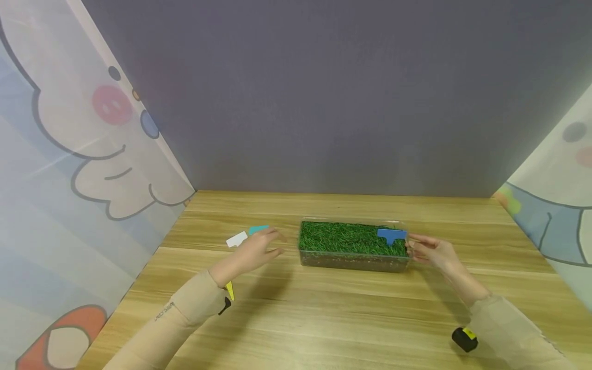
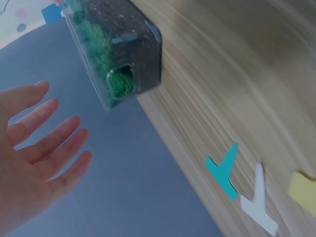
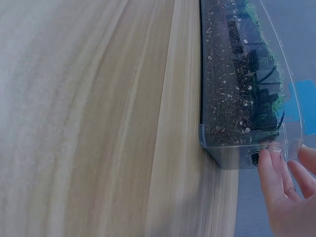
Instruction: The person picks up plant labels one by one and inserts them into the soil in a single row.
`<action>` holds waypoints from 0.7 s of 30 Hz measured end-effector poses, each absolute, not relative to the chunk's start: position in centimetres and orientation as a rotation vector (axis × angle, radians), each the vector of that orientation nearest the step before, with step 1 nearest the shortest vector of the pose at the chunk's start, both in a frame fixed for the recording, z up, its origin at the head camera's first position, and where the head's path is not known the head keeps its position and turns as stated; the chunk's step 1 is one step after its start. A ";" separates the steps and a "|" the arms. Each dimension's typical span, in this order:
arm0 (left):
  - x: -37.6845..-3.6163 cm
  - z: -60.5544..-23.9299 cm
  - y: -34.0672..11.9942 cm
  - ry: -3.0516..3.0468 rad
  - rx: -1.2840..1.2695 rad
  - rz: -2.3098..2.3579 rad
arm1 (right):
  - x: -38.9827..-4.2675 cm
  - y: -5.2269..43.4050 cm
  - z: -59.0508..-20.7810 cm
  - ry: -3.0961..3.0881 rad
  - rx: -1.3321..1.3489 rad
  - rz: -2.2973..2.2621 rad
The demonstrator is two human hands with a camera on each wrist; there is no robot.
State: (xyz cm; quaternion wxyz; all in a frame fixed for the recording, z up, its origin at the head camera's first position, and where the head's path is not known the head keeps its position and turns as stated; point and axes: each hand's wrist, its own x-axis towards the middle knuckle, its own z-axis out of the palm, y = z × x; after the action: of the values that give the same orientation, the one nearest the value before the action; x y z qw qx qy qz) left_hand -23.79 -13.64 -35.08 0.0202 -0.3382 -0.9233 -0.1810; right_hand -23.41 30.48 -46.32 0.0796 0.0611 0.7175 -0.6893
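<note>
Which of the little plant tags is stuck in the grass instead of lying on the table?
The blue tag, standing in the grass box near the right hand. The teal tag and white tag lie flat on the table.

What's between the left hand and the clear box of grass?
Only bare wooden table separates the left hand from the clear grass-filled box, seen in the head view.

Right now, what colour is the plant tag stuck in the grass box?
Blue. The plant tag stands in the grass box near the right hand; the head view shows it best.
</note>
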 end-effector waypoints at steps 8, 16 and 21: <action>-23.5 -34.8 -15.8 -2.863 -1.009 -0.557 | -23.3 30.4 -46.2 2.144 0.189 -2.060; -23.3 -34.7 -18.0 -2.887 -0.986 -0.575 | -23.3 30.5 -46.2 2.149 0.177 -2.055; -22.7 -34.7 -19.1 -2.933 -0.977 -0.534 | -23.2 30.5 -46.1 2.138 0.156 -2.054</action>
State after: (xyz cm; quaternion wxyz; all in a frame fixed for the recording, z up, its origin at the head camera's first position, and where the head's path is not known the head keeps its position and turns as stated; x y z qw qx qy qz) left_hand -22.75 -19.14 -34.74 0.0021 -0.3115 -0.9349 -0.1701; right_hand -23.20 30.49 -46.12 0.0862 0.0525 0.7176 -0.6891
